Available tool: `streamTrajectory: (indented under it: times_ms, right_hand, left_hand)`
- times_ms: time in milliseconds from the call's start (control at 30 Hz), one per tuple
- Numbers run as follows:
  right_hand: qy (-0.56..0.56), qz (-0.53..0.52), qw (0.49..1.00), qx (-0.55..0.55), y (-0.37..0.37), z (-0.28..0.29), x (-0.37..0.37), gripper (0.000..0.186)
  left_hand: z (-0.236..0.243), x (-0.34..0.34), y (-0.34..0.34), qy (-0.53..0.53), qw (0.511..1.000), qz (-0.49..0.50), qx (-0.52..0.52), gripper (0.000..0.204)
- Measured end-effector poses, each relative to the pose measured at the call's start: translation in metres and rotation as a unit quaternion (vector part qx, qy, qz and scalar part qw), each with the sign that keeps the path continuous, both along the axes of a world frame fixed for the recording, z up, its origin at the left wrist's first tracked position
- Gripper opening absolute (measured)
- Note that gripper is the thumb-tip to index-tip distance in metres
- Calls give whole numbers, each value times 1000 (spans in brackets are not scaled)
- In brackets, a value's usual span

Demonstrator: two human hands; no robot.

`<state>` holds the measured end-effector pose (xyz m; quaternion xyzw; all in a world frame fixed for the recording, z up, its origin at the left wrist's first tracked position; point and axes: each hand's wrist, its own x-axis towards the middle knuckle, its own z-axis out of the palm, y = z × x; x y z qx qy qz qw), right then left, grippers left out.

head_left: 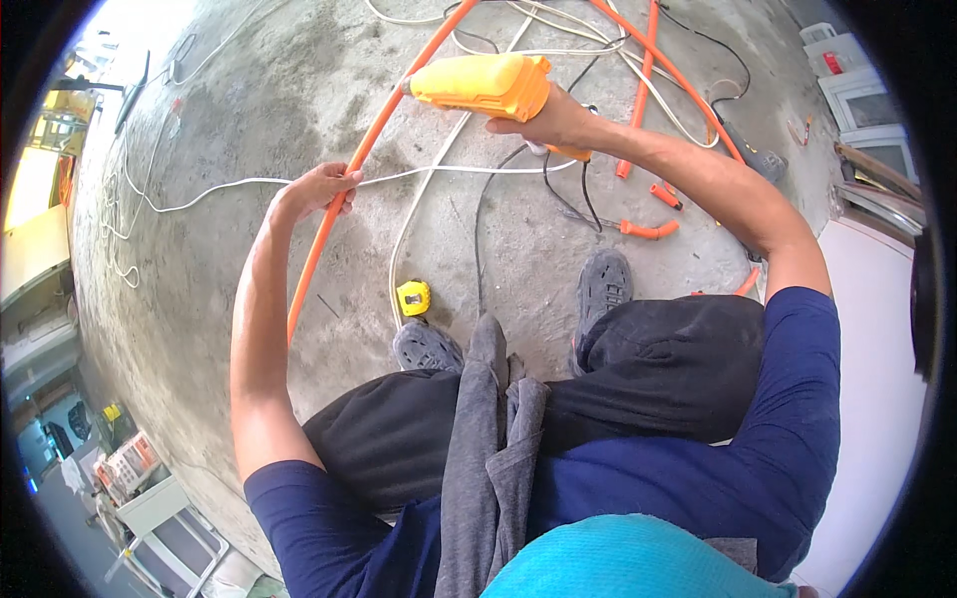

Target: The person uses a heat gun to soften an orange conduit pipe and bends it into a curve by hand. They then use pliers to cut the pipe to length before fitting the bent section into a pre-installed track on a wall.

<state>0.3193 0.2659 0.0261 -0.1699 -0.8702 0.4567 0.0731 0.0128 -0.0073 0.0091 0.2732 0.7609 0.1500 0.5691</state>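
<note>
My left hand (324, 189) is closed round a long orange pipe (319, 249) that slants up across the left-middle of the head view. My right hand (543, 125) grips a yellow-orange power tool (477, 85), shaped like a heat gun, held sideways with its metal nozzle at or very close to the pipe, higher up than my left hand. I cannot tell if the nozzle touches it. Short orange pipe pieces (666, 196) and a bent one (648, 229) lie on the concrete floor to the right, below my right forearm.
White cables (429, 174) and dark cords cross the floor, with more orange pipes (643, 80) at the top right. A yellow tape measure (414, 297) lies near my left shoe. White frames (862, 110) stand at the right edge, and a small table (155, 503) with items is at lower left.
</note>
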Motion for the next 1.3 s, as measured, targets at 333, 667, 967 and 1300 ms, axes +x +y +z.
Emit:
streamTrajectory:
  times_ms: [333,667,967,1300]
  right_hand:
    - [30,-101,992,-64,62,-3,10,42]
    - [28,-213,977,-7,112,-5,26,31]
    - [-10,-132,991,-14,64,3,15,41]
    - [22,-54,998,-21,4,-2,8,42]
  left_hand:
    - [-1,-3,7,-19,1000,-7,6,34]
    - [-5,1,18,5,997,-76,16,36]
    - [-8,-4,8,-40,999,-3,0,34]
    - [-14,-8,1,-57,998,9,10,33]
